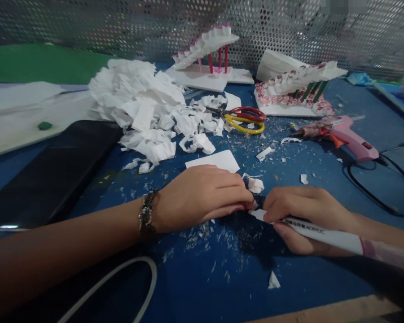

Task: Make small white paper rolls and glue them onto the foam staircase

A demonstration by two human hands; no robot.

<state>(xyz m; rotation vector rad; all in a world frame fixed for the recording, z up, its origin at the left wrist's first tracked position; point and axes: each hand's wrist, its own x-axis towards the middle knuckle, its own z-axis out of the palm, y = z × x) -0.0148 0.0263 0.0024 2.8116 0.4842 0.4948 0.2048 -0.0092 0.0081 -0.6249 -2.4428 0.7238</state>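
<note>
My left hand (202,195) lies on the blue table top with its fingers pressed together, pinching a small white foam piece (256,185) at its fingertips. My right hand (306,215) is closed round a white acrylic marker (326,234) whose pink end points back to the right; the tip meets the small piece between the two hands. A bracelet sits on my left wrist. How much of the piece lies under the fingers is hidden.
A heap of white foam scraps (144,103) lies behind, with red and yellow scissors (244,119), a pink glue gun (346,137) and its black cord. Two white stair-like models (205,47) (296,85) stand at the back. A black phone (54,175) lies on the left.
</note>
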